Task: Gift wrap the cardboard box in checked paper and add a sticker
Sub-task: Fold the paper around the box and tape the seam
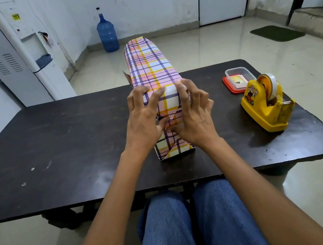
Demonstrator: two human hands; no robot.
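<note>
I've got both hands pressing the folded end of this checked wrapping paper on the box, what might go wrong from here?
1. The left hand and right hand both pin the end fold of the checked paper. The tape dispenser stands off to the right, so letting go to reach it may let the flaps spring open.
2. A brown edge peeks out beside the paper at the far left, so the box may not be fully covered there.
</note>
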